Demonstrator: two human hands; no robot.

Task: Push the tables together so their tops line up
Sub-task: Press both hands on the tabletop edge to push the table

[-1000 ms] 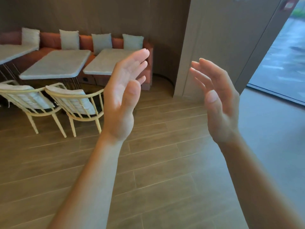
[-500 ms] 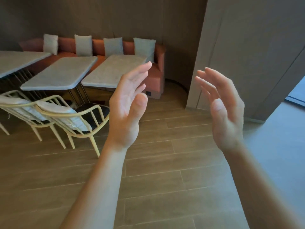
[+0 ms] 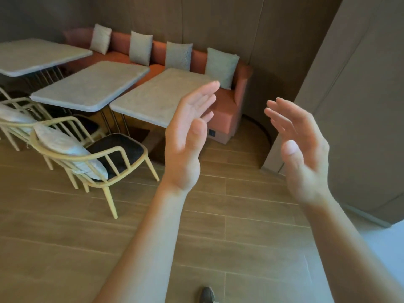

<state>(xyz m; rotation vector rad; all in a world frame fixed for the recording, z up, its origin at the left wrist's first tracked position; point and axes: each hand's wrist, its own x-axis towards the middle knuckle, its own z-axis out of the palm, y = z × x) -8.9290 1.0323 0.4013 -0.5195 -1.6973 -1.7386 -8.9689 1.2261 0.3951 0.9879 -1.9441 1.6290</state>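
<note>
Three grey stone-topped tables stand along an orange bench. The right table (image 3: 157, 99) and the middle table (image 3: 91, 86) sit side by side with a narrow gap and offset front edges. The left table (image 3: 37, 54) stands further apart. My left hand (image 3: 185, 141) is raised in the air, palm facing right, fingers apart, overlapping the right table's near corner in view. My right hand (image 3: 301, 149) is held up opposite it, palm facing left, fingers apart. Both hands hold nothing and touch no table.
Two pale wooden chairs, the nearer chair (image 3: 87, 158) with a dark seat and grey cushion, stand in front of the tables. The orange bench (image 3: 227, 108) carries several grey cushions. A beige wall panel (image 3: 360, 106) rises at the right. Wood floor (image 3: 65, 248) lies below. A shoe tip (image 3: 207, 295) shows at the bottom.
The view has swung right-to-left and closer, so the tables now sit larger and nearer the centre. Both hands stay raised, open and facing each other.
</note>
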